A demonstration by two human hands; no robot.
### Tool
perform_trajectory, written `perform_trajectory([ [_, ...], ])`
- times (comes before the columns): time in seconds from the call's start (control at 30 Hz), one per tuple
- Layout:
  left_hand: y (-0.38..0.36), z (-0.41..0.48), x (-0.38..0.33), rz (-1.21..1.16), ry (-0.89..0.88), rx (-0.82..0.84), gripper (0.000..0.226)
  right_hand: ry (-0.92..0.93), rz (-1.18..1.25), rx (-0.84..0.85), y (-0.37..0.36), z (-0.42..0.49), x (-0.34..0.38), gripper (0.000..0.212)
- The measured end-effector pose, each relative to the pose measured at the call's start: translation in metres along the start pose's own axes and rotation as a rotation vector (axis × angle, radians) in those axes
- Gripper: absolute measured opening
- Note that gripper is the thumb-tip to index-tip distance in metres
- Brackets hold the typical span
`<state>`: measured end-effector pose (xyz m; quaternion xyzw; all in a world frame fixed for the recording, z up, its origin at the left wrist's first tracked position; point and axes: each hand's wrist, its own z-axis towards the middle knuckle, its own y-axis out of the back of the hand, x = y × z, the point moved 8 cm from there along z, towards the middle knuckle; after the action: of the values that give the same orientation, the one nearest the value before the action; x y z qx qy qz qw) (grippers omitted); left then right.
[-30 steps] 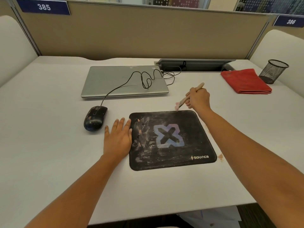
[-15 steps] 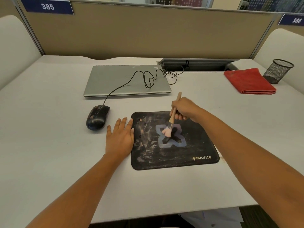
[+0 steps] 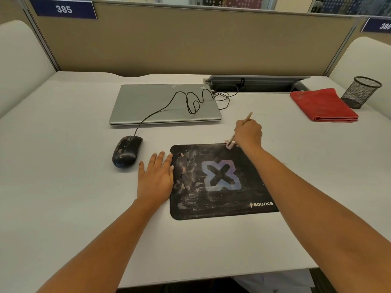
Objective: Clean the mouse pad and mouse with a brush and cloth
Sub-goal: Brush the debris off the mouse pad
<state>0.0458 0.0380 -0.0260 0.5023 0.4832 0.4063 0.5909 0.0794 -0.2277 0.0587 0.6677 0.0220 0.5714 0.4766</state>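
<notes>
the thin wooden brush (image 3: 232, 139), gripped in the right hand (image 3: 248, 133), has been swept from the centre logo to the far edge of the dusty black mouse pad (image 3: 222, 182), steadied by the flat, empty left hand (image 3: 155, 178), so brushing is judged unfinished.

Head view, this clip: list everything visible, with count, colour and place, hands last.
mouse pad: one, black with a pale X logo, dusty, front centre of desk.
mouse: one, black, speckled, left of the pad; its cable runs over the laptop.
laptop: one, silver, closed, behind the pad.
brush: one, wooden handle, pink bristles, at the pad's far edge.
cloth: one, red, folded, far right.
pen cup: one, black mesh, right of the cloth.
desk: one, white.
number signs: two, blue, on the partition.
left hand: flat on the desk beside the pad's left edge.
right hand: holding the brush.
</notes>
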Motion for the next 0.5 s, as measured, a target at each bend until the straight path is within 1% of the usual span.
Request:
perform_trajectory([
  [0.17, 0.001, 0.000, 0.000, -0.015, -0.003, -0.005, 0.051, -0.025, 0.111, 0.164, -0.021, -0.011, 0.008, 0.037],
  [0.27, 0.000, 0.000, 0.000, -0.010, -0.003, -0.007, 0.051, -0.091, 0.167, 0.352, -0.031, -0.016, 0.009, 0.039],
  [0.33, 0.000, 0.000, 0.001, -0.014, -0.002, -0.013, 0.051, -0.100, 0.133, 0.453, -0.032, -0.017, 0.012, 0.039],
  [0.37, 0.000, 0.000, 0.001, -0.017, -0.002, -0.015, 0.051, -0.094, 0.109, 0.450, -0.030, -0.014, 0.015, 0.038],
  [0.4, 0.000, 0.000, 0.001, -0.021, -0.003, -0.015, 0.051, -0.087, 0.104, 0.404, -0.025, -0.008, 0.017, 0.037],
  [0.5, -0.001, 0.001, 0.001, -0.017, -0.001, -0.015, 0.051, -0.048, 0.156, 0.169, -0.004, 0.010, 0.024, 0.035],
])
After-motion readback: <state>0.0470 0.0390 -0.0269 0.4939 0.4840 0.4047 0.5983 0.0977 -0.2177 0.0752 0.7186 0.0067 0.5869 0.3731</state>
